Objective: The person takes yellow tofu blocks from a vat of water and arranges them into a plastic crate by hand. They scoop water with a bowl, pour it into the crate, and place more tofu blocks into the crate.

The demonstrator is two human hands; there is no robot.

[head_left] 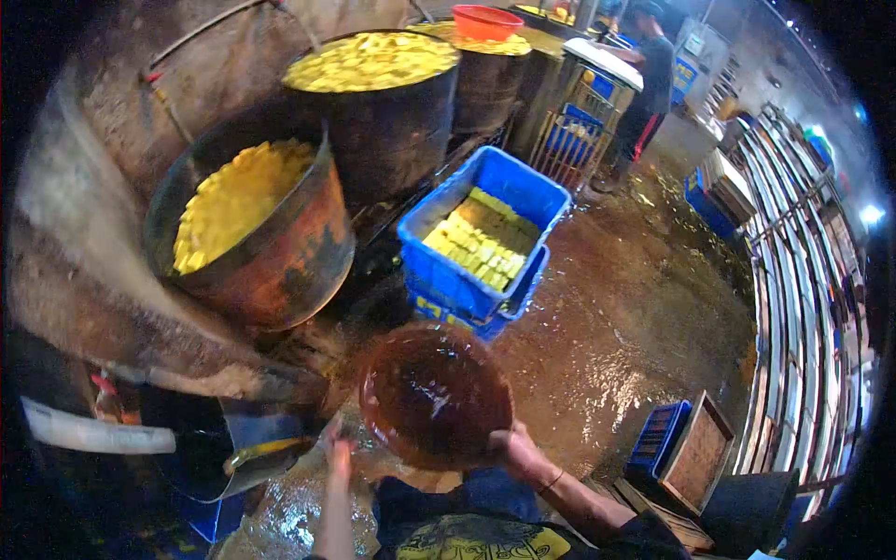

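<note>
My right hand point(511, 446) grips the lower right rim of a large, round, reddish-brown basin point(434, 397) with a wet, shiny surface. The basin is in front of my body, just below a blue crate point(420, 241) in the view. Inside that crate, rows of yellow blocks point(481, 238) lie partly in liquid. My left hand point(338, 450) is to the left of the basin and looks apart from it; its fingers are smeared by motion. A rusty drum point(308, 266) filled with yellow blocks in yellowish liquid stands further up on the left.
More drums point(373, 131) of yellow pieces line the wall, one with a red bowl point(487, 22) on top. A person point(653, 65) stands at the back by a white-topped stack. Wet floor point(644, 299) runs to long racks point(793, 308) on the right. A wooden tray point(698, 453) leans lower right.
</note>
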